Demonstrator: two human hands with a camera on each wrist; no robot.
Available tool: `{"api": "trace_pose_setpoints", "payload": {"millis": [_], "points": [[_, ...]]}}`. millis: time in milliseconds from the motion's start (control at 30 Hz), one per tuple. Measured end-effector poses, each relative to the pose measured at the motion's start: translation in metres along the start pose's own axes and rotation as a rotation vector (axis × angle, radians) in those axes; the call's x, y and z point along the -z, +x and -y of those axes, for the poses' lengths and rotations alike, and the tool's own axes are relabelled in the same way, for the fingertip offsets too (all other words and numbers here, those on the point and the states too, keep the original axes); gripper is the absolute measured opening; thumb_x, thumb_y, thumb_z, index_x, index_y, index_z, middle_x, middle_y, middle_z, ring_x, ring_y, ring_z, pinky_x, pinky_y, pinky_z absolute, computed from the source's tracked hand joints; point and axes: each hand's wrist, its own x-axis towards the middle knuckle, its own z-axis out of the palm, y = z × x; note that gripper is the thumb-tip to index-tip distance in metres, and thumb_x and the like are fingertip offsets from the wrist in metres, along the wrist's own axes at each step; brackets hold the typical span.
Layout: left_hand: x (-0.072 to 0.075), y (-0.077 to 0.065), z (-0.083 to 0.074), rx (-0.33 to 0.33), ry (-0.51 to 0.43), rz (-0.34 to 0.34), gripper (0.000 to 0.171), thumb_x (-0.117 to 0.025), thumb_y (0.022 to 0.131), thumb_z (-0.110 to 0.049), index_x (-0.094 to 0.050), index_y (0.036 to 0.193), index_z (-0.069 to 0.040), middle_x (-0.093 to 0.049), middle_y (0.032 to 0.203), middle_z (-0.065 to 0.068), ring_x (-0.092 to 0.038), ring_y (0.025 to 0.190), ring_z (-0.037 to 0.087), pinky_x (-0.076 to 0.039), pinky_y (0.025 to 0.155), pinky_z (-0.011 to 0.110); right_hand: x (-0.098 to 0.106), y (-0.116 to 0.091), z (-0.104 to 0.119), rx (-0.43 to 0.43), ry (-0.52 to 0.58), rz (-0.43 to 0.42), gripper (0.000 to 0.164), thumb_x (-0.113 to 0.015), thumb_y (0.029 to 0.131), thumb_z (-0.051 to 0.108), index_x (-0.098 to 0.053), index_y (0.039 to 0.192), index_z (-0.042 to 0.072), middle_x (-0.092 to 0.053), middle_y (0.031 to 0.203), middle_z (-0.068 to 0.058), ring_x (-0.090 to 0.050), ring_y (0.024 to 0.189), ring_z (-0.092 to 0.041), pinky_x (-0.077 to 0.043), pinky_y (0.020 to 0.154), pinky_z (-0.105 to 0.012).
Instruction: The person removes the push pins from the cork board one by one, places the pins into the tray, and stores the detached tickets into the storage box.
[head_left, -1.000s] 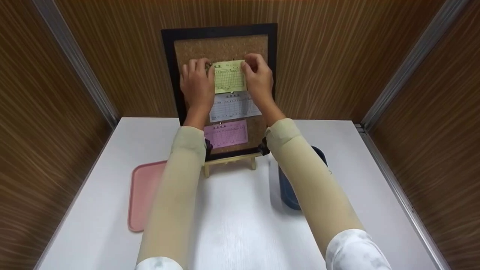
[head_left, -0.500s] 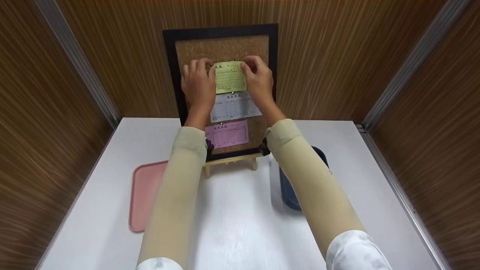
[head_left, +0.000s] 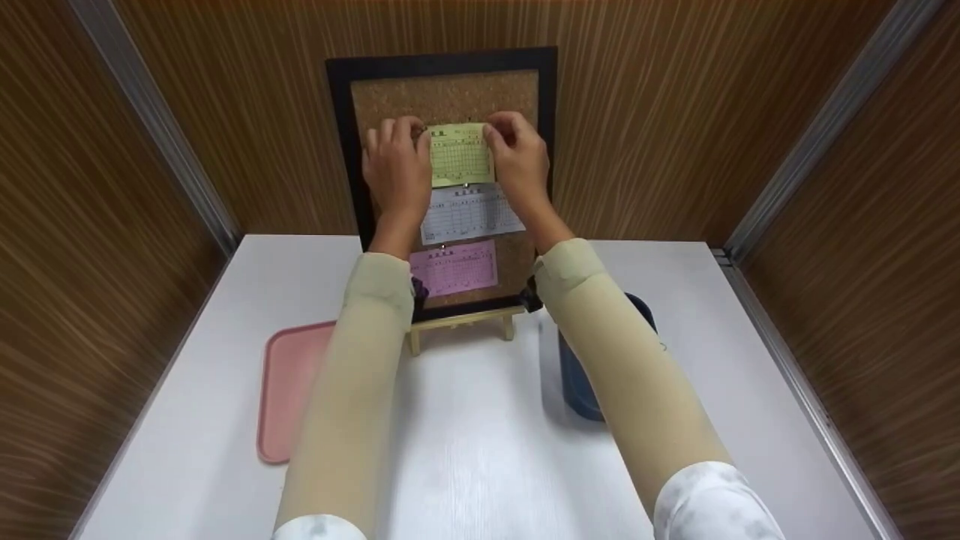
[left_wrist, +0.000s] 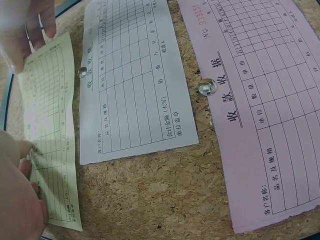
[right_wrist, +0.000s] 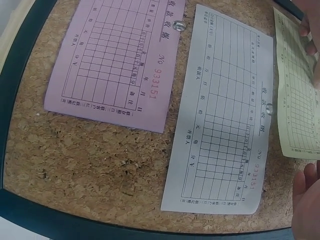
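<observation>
A yellow receipt slip (head_left: 461, 156) lies against the upper part of a black-framed cork board (head_left: 442, 94). My left hand (head_left: 396, 169) pinches it near the upper left corner, and my right hand (head_left: 523, 161) pinches the upper right corner. Just below it hangs a white receipt slip (head_left: 469, 216), fastened by a clear pushpin (left_wrist: 82, 73) at its top edge. Lowest on the board is a pink receipt slip (head_left: 456, 268), also held by a clear pushpin (left_wrist: 207, 87). In the left wrist view the yellow slip bows slightly off the cork.
The board leans on a small wooden easel (head_left: 461, 321) at the back of the white table (head_left: 472, 450). A pink tray (head_left: 289, 390) lies on the left, partly under my left forearm. My right forearm covers much of a dark blue tray (head_left: 581, 390). Wood-grain panels (head_left: 660, 112) enclose the table.
</observation>
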Motion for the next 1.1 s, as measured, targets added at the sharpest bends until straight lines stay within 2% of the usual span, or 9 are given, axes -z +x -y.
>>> {"api": "trace_pose_setpoints", "payload": {"millis": [333,567,733,1100], "points": [[0.001,0.001,-0.002,0.024,-0.004,0.022,0.024,-0.054,0.104,-0.038,-0.067,0.116,-0.022,-0.064,0.12,-0.004,-0.053,0.111,0.017,-0.044,0.096,0.033,-0.001,0.0,0.0,-0.002,-0.019,-0.008,0.018,-0.063,0.101,0.022,-0.067,0.113,0.01,-0.066,0.101,-0.001,-0.056,0.089,-0.006,-0.044,0.079,-0.018],[0.009,0.003,0.001,0.041,-0.042,0.064,0.025,-0.054,0.104,-0.04,-0.068,0.115,-0.023,-0.065,0.117,-0.005,-0.052,0.11,0.016,-0.042,0.096,0.034,-0.002,-0.001,0.002,0.03,-0.016,-0.003,0.017,-0.063,0.1,0.021,-0.067,0.112,0.008,-0.067,0.101,-0.003,-0.057,0.089,-0.007,-0.044,0.08,-0.019],[0.015,0.004,0.004,0.031,-0.066,0.092,0.023,-0.055,0.103,-0.04,-0.069,0.113,-0.023,-0.066,0.116,-0.006,-0.053,0.109,0.016,-0.04,0.097,0.035,-0.002,-0.002,0.003,0.057,0.0,0.0,0.017,-0.064,0.1,0.02,-0.067,0.111,0.007,-0.067,0.101,-0.004,-0.057,0.088,-0.008,-0.044,0.079,-0.019],[0.025,0.004,0.006,-0.003,-0.094,0.171,0.02,-0.057,0.103,-0.036,-0.068,0.112,-0.022,-0.066,0.117,-0.006,-0.054,0.111,0.016,-0.04,0.099,0.037,-0.001,-0.001,0.002,0.022,-0.013,-0.007,0.018,-0.063,0.101,0.021,-0.067,0.113,0.008,-0.067,0.102,-0.003,-0.057,0.089,-0.007,-0.045,0.08,-0.019]]}}
